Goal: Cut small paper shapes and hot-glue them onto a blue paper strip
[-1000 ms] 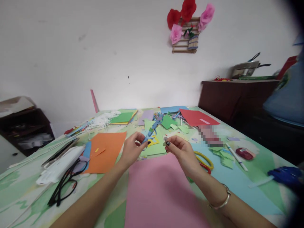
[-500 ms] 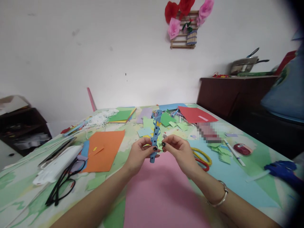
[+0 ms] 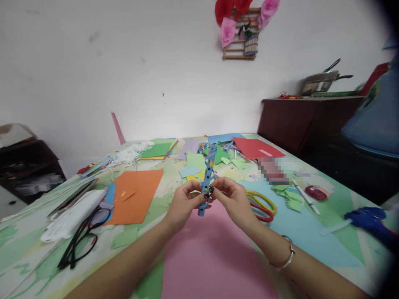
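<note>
A blue paper flute (image 3: pixel 208 169), a rolled tube with a row of black dots, stands slightly tilted above the pink sheet (image 3: pixel 215 253). A thin blue strip curls around it, and a small yellow butterfly shape (image 3: pixel 212 163) sits on its upper part. My left hand (image 3: pixel 183 203) grips the tube near its lower end between thumb and fingers. My right hand (image 3: pixel 232 199) is closed in a pinch right at the tube's side; whatever its fingertips hold is too small or hidden to make out.
To the right lie yellow- and red-handled scissors (image 3: pixel 263 203), a white marker (image 3: pixel 307 197) and a blue glue gun (image 3: pixel 368 220). Orange paper (image 3: pixel 137 197), black glasses (image 3: pixel 82 241) and a white power strip (image 3: pixel 75 214) are on the left. Paper scraps (image 3: pixel 195 160) and white string (image 3: pixel 134 154) lie farther back.
My right hand has moved left, so its fingertips now meet the tube. The flute leans a little more to the right at its top. The view has shifted slightly.
</note>
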Demonstrator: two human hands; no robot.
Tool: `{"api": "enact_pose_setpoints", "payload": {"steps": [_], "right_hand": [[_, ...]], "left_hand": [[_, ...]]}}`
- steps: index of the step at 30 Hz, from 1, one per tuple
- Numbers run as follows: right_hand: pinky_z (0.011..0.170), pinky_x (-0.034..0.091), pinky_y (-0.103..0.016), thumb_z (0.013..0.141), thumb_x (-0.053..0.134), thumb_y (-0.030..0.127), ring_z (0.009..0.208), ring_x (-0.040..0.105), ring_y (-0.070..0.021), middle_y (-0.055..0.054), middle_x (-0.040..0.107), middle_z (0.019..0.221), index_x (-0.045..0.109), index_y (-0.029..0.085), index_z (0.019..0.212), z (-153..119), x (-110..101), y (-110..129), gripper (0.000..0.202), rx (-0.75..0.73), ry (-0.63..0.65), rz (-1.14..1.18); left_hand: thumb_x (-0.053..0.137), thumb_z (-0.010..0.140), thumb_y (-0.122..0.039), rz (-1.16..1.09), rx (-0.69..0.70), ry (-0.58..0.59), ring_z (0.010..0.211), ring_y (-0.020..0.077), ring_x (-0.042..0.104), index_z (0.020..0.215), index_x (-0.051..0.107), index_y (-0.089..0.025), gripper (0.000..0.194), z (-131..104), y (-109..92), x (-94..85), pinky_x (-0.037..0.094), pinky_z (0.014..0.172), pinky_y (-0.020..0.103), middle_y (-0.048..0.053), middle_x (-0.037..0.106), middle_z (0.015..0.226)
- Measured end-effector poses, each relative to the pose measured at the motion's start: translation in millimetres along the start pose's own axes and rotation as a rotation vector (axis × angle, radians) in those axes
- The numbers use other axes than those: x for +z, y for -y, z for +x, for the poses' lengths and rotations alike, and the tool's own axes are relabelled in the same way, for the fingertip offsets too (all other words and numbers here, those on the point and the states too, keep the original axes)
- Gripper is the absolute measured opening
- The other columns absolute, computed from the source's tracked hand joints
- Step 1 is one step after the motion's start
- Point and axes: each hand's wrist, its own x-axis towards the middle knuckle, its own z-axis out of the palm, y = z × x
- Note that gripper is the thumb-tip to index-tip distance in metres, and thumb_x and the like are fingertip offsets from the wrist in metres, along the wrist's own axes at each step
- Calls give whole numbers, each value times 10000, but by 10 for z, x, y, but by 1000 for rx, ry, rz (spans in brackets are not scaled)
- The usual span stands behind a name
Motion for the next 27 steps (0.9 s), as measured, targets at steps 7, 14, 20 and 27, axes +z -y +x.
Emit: {"api": "enact_pose_setpoints", "payload": {"steps": [7,14,20,27], "right_hand": [[582,509,-271,730,623,210,595,602,-128,16,596,688,566,166,757,2,12,-24,78,9,-37,-10],[634,492,-260,718,626,207,637,593,-122,9,591,679,580,163,726,-18,20,-18,64,-12,-53,-59],[627,468,-262,707,635,225,643,565,-128,1,592,680,586,167,738,-4,4,-40,82,-31,-59,-83],[607,458,-257,707,630,240,633,564,-130,3,592,673,581,174,735,3,-11,-70,87,-47,-51,-132]], "left_hand": [[730,697,-317,80,46,-3,727,182,657,857,569,-137,289,-3,19,-2,546,650,312,34,644,794],[716,698,-318,103,73,-33,684,158,601,859,644,-117,267,-1,-9,20,460,537,237,69,663,779],[730,679,-291,77,58,-32,626,125,540,878,706,-115,267,0,-43,16,438,527,233,56,655,721],[741,657,-291,137,-11,-61,635,121,564,842,722,-109,260,10,-49,-2,463,568,227,55,669,706]]}}
